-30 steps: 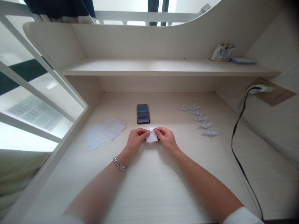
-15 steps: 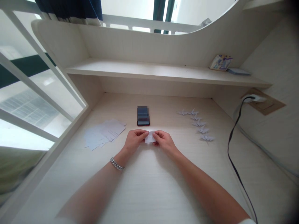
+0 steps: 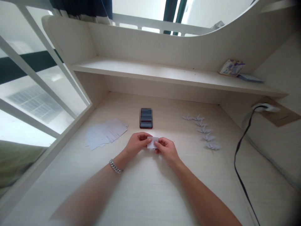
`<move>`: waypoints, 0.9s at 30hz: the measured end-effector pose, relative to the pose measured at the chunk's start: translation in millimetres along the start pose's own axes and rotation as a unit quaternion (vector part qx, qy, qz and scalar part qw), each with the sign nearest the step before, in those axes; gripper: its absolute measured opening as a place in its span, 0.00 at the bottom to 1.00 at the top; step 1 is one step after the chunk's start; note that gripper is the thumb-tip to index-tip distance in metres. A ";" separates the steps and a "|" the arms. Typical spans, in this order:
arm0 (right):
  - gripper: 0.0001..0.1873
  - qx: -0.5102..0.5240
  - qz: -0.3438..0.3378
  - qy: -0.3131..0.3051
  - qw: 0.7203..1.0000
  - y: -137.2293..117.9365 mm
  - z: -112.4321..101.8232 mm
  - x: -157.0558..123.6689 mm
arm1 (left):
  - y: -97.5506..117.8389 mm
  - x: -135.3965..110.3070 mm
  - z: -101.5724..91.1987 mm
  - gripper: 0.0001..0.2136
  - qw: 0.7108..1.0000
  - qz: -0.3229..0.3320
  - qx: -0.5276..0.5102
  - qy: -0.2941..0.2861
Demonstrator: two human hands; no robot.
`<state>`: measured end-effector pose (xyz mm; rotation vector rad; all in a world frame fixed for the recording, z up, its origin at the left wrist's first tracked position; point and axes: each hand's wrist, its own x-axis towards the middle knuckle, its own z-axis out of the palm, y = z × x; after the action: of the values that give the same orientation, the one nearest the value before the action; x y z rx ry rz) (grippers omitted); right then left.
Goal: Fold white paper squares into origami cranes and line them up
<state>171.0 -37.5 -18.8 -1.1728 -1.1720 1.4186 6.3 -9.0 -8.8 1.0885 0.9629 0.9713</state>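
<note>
Looks like a bedroom or dorm room, pretty much. There's a pale wood desk (image 3: 145, 188) with a built-in shelf (image 3: 150, 69) over it, plus a white railing (image 3: 141, 20) and navy curtain (image 3: 87, 9) above.

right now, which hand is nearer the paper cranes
Right. The right hand is left of the paper cranes; the left hand is farther left, across the white paper.

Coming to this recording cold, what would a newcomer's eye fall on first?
Probably the small white piece of paper, held between the left hand and right hand near the middle of the view. Next, likely the white origami cranes in a loose line to the right, then the dark phone lying just beyond the hands.
</note>
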 end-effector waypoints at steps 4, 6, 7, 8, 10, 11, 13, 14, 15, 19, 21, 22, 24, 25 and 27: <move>0.14 0.008 -0.006 0.001 1.000 -1.5 1.1 -0.4 | 1.4 -0.8 0.3 0.12 1.000 -0.007 0.028 -0.012; 0.13 0.015 -0.012 0.012 1.000 -1.4 1.1 -0.1 | 1.9 -1.0 -0.2 0.11 0.999 -0.011 0.030 -0.018; 0.13 0.017 -0.014 0.016 1.000 -1.1 0.9 0.0 | 2.1 -1.1 -0.5 0.11 0.999 -0.012 0.032 -0.022; 0.13 0.019 -0.014 0.016 1.000 -0.6 0.6 0.2 | 2.2 -1.3 -0.8 0.11 0.999 -0.014 0.033 -0.026; 0.12 0.022 -0.012 0.010 1.000 0.4 -0.1 0.4 | 2.3 -1.7 -1.3 0.11 0.999 -0.017 0.032 -0.029; 0.12 0.023 -0.011 0.007 1.000 0.7 -0.5 0.4 | 2.4 -1.9 -1.5 0.11 0.999 -0.019 0.030 -0.028; 0.13 0.023 -0.012 0.005 1.000 0.5 -0.9 0.2 | 2.4 -2.2 -1.9 0.11 0.999 -0.018 0.028 -0.029; 0.13 0.022 -0.012 0.007 1.000 0.2 -1.0 0.1 | 2.5 -2.4 -2.0 0.11 0.999 -0.018 0.029 -0.030; 0.13 0.022 -0.012 0.009 1.000 -0.3 -0.9 -0.1 | 2.7 -2.5 -2.1 0.11 0.999 -0.017 0.032 -0.033; 0.12 0.025 0.001 0.018 1.000 -2.2 -0.3 -1.0 | 3.9 -3.4 -2.1 0.10 0.998 -0.006 0.049 -0.039; 0.12 0.035 0.011 0.020 0.999 -3.2 -0.4 -1.6 | 4.4 -3.9 -1.6 0.10 0.998 -0.003 0.047 -0.040; 0.13 0.043 0.016 0.021 0.999 -3.7 -0.5 -1.9 | 4.5 -4.1 -1.3 0.10 0.998 -0.005 0.041 -0.040; 0.13 0.062 0.028 0.025 0.997 -5.1 -0.6 -2.7 | 4.3 -4.4 -0.7 0.10 0.999 -0.013 0.025 -0.039; 0.13 0.072 0.034 0.027 0.997 -6.0 -0.4 -3.2 | 4.0 -4.4 -0.5 0.11 0.999 -0.018 0.017 -0.039; 0.14 0.086 0.045 0.031 0.995 -7.9 0.4 -4.1 | 3.4 -4.5 -0.3 0.11 0.999 -0.023 0.003 -0.038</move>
<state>171.7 -40.7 -10.5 -1.1516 -0.9452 1.5084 4.2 -12.6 -5.0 1.0957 0.9254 0.8856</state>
